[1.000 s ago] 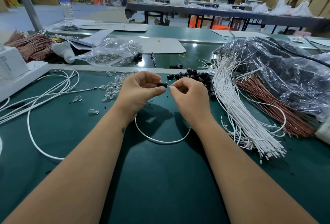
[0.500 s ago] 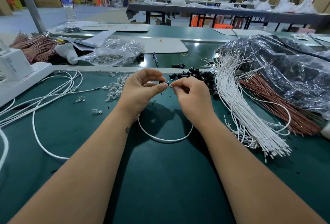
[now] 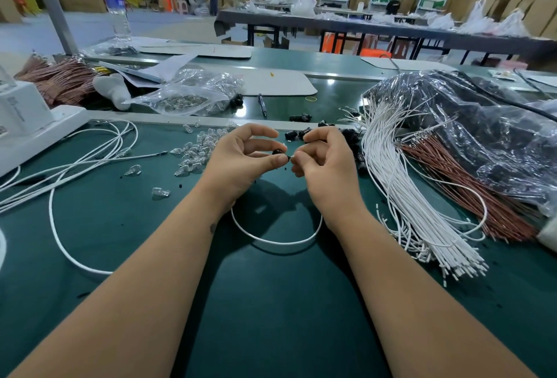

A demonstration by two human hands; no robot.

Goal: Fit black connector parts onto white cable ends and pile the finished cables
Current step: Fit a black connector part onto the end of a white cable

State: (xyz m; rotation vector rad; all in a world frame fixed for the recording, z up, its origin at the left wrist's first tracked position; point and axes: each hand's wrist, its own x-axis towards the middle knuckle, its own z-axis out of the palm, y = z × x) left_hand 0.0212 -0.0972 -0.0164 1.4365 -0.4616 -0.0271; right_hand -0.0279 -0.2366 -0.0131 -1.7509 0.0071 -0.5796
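Note:
My left hand pinches a small black connector part between thumb and fingers over the green mat. Close to its right, my right hand pinches the end of a white cable, whose loop hangs down between my wrists onto the mat. The cable end meets the connector between my fingertips. A heap of loose black connector parts lies just behind my hands. A thick bundle of white cables lies to the right. Several white cables are spread at the left.
Clear glass bulbs are scattered left of my hands, with a bag of them behind. Brown wires and a dark plastic bag fill the right. A white device stands far left. A pen lies beyond the mat edge.
My hands stay together at the same spot; the left fingers have spread open a little above the connector. The view has tilted slightly.

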